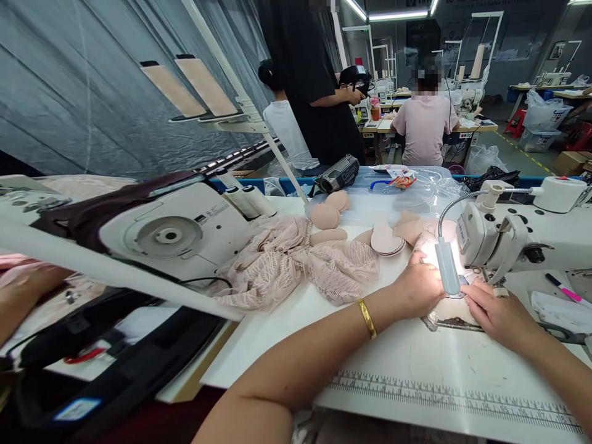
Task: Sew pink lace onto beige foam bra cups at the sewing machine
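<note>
At the sewing machine (490, 234), a pale pink lace piece (456, 309) lies under the needle area, lit by a small gooseneck lamp (446, 266). My left hand (419, 288), with a gold bangle on its wrist, grips the piece from the left; the lamp head hides some fingertips. From the right, my right hand (499, 308) holds the same piece close to the presser foot, fingers together and a ring on one. The needle itself is hidden. Just beyond my left hand sits a stack of beige pads (387, 239).
Pink lace fabric (282, 262) is heaped left of my arm, beside thread cones (250, 200). More round pads (325, 216) lie near a clear plastic lid (370, 206). A pink-and-black pen (564, 288) rests at right. A printed ruler (444, 398) runs along the front edge. Other people are beyond.
</note>
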A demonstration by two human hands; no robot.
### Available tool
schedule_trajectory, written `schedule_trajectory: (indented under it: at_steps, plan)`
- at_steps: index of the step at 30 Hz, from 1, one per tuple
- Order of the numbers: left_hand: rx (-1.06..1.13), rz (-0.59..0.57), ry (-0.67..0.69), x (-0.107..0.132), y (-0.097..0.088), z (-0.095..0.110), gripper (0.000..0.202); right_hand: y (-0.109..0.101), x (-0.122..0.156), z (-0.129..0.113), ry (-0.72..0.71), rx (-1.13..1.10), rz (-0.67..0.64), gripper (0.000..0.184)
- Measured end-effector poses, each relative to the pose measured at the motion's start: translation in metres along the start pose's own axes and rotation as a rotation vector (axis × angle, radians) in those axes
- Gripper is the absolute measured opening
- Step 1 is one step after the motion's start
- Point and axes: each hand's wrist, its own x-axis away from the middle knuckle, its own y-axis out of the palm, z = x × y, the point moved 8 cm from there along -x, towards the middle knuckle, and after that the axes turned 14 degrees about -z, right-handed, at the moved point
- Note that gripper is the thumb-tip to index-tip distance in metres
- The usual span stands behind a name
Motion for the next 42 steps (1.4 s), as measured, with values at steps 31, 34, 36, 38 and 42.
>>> schedule_trajectory:
  at_steps: [31,34,36,38,42]
  plan:
    - [0.191,-0.134,0.006,0.037,-0.035,-0.024,0.026,0.007,0.0,0.007,-0.02,-0.059,0.024,0.031]
    - [0.0,-0.085,0.099,0.039,-0.016,0.008,0.018,0.005,-0.001,0.004,-0.024,-0.051,0.016,0.032]
    - [-0.053,-0.048,0.095,0.032,-0.008,0.014,0.016,0.003,-0.002,0.001,-0.026,-0.053,0.0,0.032]
    - [-0.055,-0.046,0.091,0.023,-0.001,0.015,0.017,0.001,-0.002,-0.001,-0.025,-0.058,-0.017,0.032]
    - [0.002,-0.032,0.063,0.011,0.002,0.015,0.014,-0.002,-0.002,-0.002,-0.007,-0.078,-0.028,0.031]
